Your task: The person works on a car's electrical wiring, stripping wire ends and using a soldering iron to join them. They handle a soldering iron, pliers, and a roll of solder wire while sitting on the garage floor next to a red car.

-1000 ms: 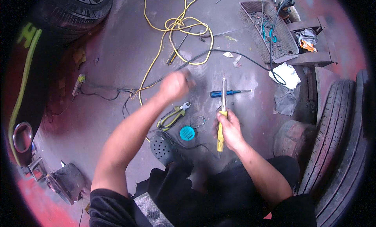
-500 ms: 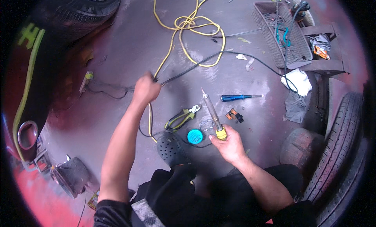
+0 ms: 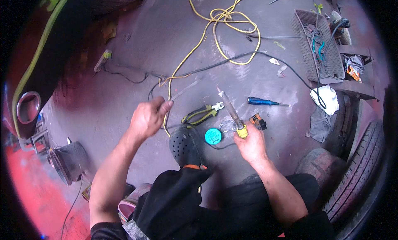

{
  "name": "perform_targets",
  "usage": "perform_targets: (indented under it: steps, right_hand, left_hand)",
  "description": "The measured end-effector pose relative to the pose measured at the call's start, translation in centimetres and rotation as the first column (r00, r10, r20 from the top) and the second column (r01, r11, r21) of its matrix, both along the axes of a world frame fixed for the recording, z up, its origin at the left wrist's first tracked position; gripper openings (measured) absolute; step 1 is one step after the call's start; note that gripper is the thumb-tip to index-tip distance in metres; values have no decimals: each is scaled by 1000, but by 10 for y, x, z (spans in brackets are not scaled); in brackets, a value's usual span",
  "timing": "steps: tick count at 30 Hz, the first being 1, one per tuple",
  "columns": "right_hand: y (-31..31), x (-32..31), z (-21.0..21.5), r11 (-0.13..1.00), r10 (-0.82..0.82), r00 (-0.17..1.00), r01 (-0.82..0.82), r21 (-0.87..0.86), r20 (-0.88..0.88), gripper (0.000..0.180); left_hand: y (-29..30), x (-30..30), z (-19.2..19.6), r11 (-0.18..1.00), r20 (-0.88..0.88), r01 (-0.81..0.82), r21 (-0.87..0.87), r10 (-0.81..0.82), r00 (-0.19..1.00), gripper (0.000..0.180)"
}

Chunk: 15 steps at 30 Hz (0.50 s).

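Note:
My right hand [image 3: 251, 144] is wrapped round the yellow end of a soldering iron [image 3: 230, 106], whose metal shaft and thin tip point up and away from me. My left hand [image 3: 148, 117] pinches a thin pale strip [image 3: 184, 90]; its kind is not clear. Under that hand a yellow cord [image 3: 169, 90] runs along the floor. Between my hands lie green-and-black cutting pliers [image 3: 203, 114], partly spread, and a round turquoise tin [image 3: 213, 136]. A coil of thin wire [image 3: 227, 126] rests beside the tin. To the right are a blue screwdriver [image 3: 263, 101] and a small orange-and-black part [image 3: 258, 121].
A grey plastic basket [image 3: 304, 45] of tools stands at the far right, near a white cloth [image 3: 325, 100]. A black cable [image 3: 215, 64] crosses the floor. A tyre [image 3: 356, 169] is at the right, a car body [image 3: 45, 61] at the left, my clog [image 3: 182, 146] below.
My left hand has moved back toward me from the cables, and the pale strip now shows in its fingers. My right hand keeps the soldering iron. The whole view has shifted.

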State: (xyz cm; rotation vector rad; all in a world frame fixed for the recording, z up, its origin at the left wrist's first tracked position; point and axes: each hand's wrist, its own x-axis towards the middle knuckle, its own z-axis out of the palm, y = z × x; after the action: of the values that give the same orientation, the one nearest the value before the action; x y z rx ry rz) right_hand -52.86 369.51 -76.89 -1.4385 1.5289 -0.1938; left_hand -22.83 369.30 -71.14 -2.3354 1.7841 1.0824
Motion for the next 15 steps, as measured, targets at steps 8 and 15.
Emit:
perform_targets:
  steps: [8,15]
  right_hand:
    - [8,-24,-4,996,-80,990,77,34,113,22]
    - [6,-29,14,911,-217,899,47,409,380,20]
  left_hand:
    - [-17,-20,1,996,-88,79,-35,-81,993,46]
    - [-23,-27,-11,990,-64,127,-52,-131,989,46]
